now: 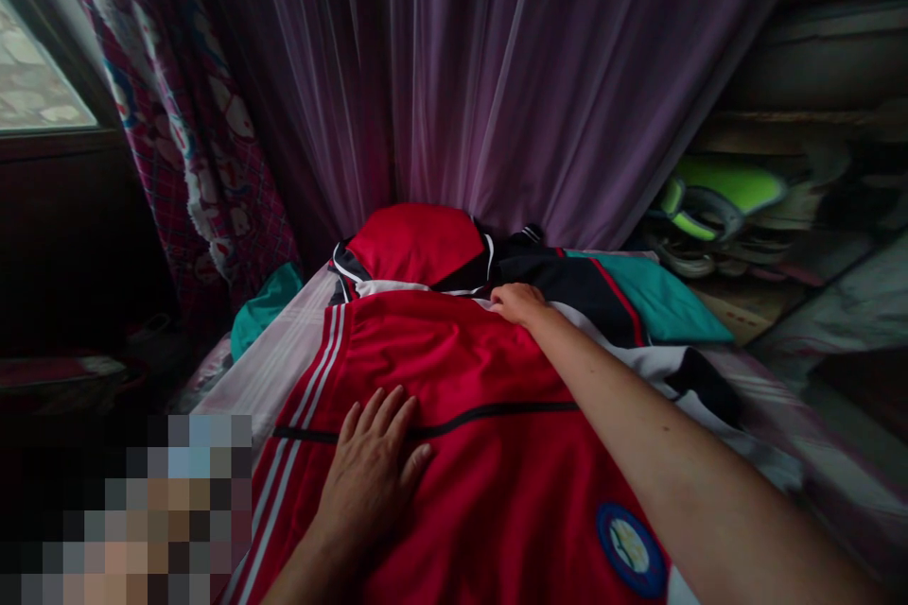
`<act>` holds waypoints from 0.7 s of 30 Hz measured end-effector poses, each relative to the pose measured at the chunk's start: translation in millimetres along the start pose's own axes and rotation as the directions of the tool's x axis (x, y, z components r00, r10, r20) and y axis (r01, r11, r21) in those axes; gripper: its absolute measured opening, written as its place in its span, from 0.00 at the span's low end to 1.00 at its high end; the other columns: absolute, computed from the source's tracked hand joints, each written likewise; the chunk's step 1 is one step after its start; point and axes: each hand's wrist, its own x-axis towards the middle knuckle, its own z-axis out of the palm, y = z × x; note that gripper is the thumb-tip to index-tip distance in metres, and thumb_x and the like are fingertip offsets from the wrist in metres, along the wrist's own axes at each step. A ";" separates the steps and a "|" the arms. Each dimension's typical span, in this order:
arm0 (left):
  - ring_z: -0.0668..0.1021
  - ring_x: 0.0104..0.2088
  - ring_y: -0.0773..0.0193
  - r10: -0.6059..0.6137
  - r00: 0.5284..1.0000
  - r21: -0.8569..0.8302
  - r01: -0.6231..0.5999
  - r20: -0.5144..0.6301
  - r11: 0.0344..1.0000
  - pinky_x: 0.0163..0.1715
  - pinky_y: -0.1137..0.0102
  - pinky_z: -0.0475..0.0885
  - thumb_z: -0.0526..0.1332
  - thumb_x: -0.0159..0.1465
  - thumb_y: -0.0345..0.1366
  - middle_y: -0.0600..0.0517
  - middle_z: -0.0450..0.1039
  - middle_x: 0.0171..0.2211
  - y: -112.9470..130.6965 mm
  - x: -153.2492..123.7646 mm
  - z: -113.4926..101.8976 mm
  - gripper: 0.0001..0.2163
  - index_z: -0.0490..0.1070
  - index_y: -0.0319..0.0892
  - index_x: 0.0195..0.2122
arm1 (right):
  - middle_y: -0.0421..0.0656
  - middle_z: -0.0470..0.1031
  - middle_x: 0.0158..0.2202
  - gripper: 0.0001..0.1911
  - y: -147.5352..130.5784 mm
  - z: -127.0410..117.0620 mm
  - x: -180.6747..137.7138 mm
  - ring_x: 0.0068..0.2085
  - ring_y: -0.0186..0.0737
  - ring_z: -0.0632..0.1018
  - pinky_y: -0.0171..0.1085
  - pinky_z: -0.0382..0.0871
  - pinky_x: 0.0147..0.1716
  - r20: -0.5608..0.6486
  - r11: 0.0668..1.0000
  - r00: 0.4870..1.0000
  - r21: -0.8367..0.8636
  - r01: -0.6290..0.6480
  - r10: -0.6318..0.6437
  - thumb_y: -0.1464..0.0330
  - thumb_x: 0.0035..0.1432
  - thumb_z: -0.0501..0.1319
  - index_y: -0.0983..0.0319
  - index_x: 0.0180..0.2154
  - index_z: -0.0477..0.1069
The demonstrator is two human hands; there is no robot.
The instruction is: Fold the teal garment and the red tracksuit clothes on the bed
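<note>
A red sports garment [489, 473] with white side stripes, a black cross line and a round blue badge lies spread over a cloth-covered surface. Flat on its left part rests my left hand [373, 463], palm down with the fingers stretched out. My right hand [521, 302] reaches to the garment's far edge, fingers curled over the cloth there; the fingertips are partly hidden. Just beyond that edge is a bunched red piece of clothing [418, 241] with black and white trim. Black, teal and white clothing [653, 298] lies to the right of my right hand.
A purple curtain [440, 95] hangs behind the clothes, and a patterned curtain [191, 132] hangs at the left by a window [43, 66]. Shelves at the right hold shoes and a bright green item [738, 189]. A teal cloth [266, 312] lies at the left edge. The lower left corner is pixelated.
</note>
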 end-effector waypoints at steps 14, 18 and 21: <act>0.64 0.66 0.49 0.013 1.000 0.015 -0.012 -0.028 1.000 0.64 0.48 0.59 0.52 0.68 0.53 0.48 0.65 0.65 0.7 -0.7 0.3 0.26 0.64 0.50 0.65 | 0.42 0.81 0.47 0.13 -1.2 -10.1 14.6 0.47 0.44 0.80 0.35 0.70 0.41 0.174 0.999 0.985 0.032 -0.016 0.010 0.57 0.59 0.61 0.53 0.41 0.81; 0.64 0.66 0.49 0.010 1.000 0.010 -0.010 -0.018 1.000 0.64 0.48 0.59 0.52 0.69 0.53 0.48 0.65 0.65 0.7 -0.4 -0.6 0.26 0.63 0.50 0.65 | 0.49 0.78 0.52 0.16 -8.4 -6.6 10.3 0.50 0.47 0.78 0.38 0.69 0.44 0.052 0.994 0.993 0.011 -0.111 0.110 0.62 0.65 0.55 0.58 0.48 0.78; 0.64 0.66 0.50 0.003 1.000 0.003 -0.003 -0.014 1.000 0.64 0.48 0.59 0.52 0.68 0.54 0.48 0.64 0.65 1.0 -0.3 -1.4 0.26 0.63 0.50 0.65 | 0.56 0.73 0.57 0.21 -12.2 2.8 10.0 0.54 0.48 0.76 0.41 0.68 0.48 -0.096 0.982 0.977 0.015 -0.189 0.190 0.68 0.69 0.47 0.63 0.57 0.70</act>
